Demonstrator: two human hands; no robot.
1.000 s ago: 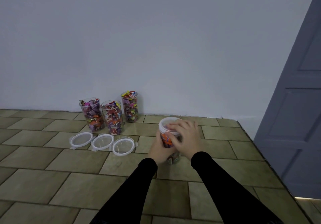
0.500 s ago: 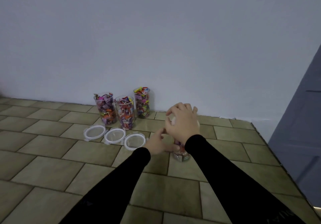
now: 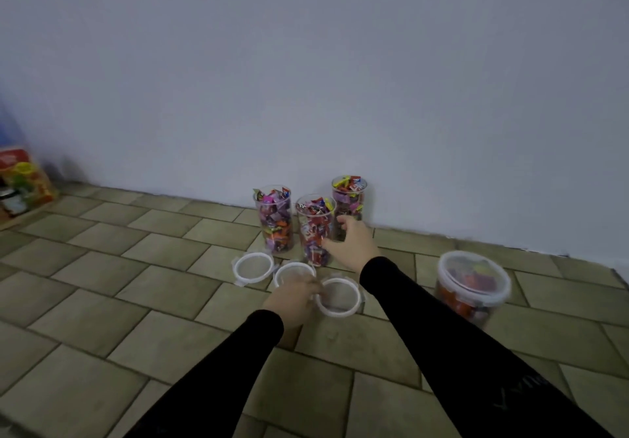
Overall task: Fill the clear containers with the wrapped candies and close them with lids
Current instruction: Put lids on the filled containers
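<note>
At the far left edge of the tiled floor (image 3: 102, 301) we see a colourful package (image 3: 23, 179) against the wall. Toward the back edge, three open clear containers (image 3: 276, 220) full of wrapped candies stand close together, with three white-rimmed lids (image 3: 253, 268) in a row on the tiles just in front of them. Our left hand (image 3: 295, 296) rests on the middle lid, fingers blurred, so we cannot tell its grip. Our right hand (image 3: 352, 242) reaches with spread fingers to the middle container, holding nothing. A lidded container (image 3: 473, 284) stands alone well to the right.
</note>
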